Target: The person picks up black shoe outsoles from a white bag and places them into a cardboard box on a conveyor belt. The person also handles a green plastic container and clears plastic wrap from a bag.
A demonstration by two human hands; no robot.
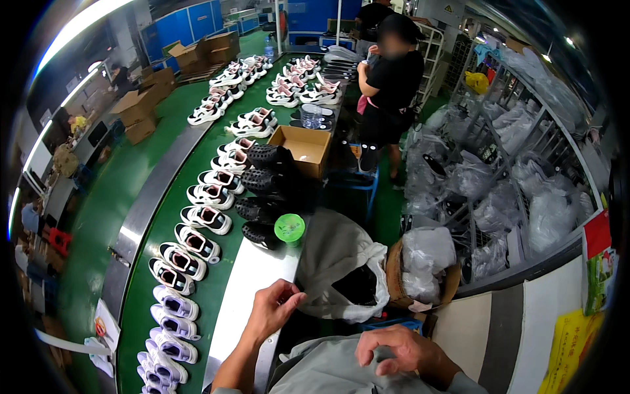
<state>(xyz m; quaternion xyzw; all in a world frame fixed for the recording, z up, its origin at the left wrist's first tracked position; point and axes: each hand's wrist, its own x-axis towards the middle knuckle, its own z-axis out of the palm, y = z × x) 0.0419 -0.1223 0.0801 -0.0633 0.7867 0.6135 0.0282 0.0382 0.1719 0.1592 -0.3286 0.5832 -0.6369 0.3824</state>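
My left hand [274, 311] hovers over the right edge of the white bench top [252, 282], beside a pale sack [331, 262] with black material inside. Its fingers are curled toward the thumb, and whatever may be between them is too small to make out. In front of my grey clothing, my right hand [399, 349] has loosely bent fingers, with a gap to the thumb and nothing visible in it. A round green-topped tub [289, 228] stands at the bench's far end, next to several black shoes [261, 209].
White-and-black shoes [197, 241] and lilac shoes [172, 326] line the green conveyor [226, 259] at left. An open cardboard box [298, 136] stands farther off. At right are a carton of plastic-wrapped items [426, 262] and a caged rack [518, 131] of bags. Another person [392, 79] stands ahead.
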